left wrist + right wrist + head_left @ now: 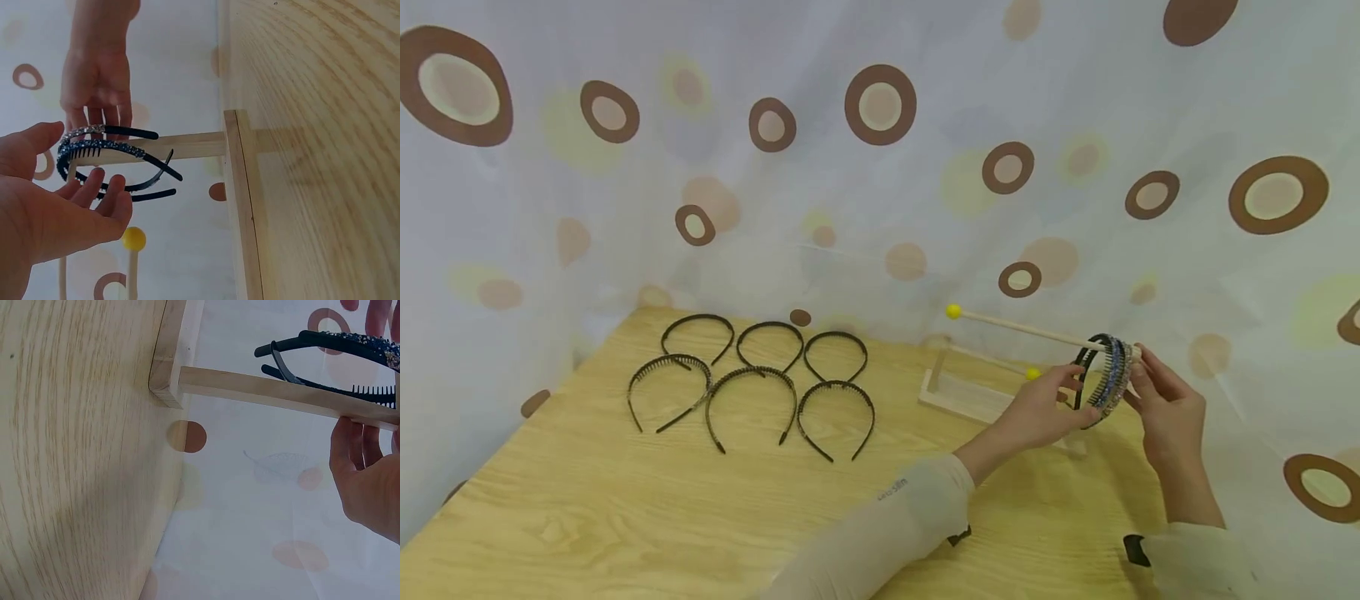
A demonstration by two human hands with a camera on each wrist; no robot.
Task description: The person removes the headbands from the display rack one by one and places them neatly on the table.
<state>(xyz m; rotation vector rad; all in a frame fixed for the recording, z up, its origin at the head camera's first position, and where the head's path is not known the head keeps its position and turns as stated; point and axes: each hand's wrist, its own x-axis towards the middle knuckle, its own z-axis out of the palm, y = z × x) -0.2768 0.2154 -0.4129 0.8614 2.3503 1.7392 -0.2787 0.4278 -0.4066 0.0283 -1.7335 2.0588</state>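
Glittery blue and silver toothed headbands (1112,375) hang together on the upper rod of a wooden rack (958,400), at its right end. My left hand (1048,404) is at their near side, thumb close to the lower edge, fingers loosely bent. Seen from the left wrist, the headbands (106,145) pass between that hand's parted thumb and fingers, and the fingertips overlap the lower black ends. My right hand (1172,408) grips the rack's right end by the rod. In the right wrist view, its fingers (353,440) lie against the wooden upright (269,390); its thumb is hidden.
To the left, several black headbands (751,375) lie in two rows on the wooden table (625,517). Yellow balls (953,311) cap the rack's rod ends. A spotted curtain (880,208) stands behind the table and along its sides.
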